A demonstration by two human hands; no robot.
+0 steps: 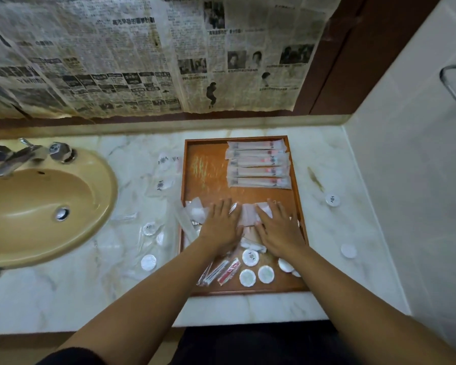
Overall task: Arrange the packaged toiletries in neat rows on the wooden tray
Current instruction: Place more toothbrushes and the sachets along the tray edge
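Note:
A wooden tray [208,177] lies on the marble counter. Several long clear toothbrush packets [258,164] sit stacked in a neat column at its far right. My left hand [221,223] and my right hand [278,227] lie flat, fingers spread, pressing on a jumble of clear packets [248,216] across the tray's middle. A crumpled white packet [196,210] sits left of my left hand. Round white packs [250,257] and red-striped slim packets [228,271] lie near the tray's front edge. What is under my palms is hidden.
A tan sink [37,204] with a metal tap [19,156] sits at the left. Loose clear packets [163,175] and round white packs [148,262] lie between sink and tray. Two more round packs [332,200] are right of the tray. Newspaper covers the wall behind.

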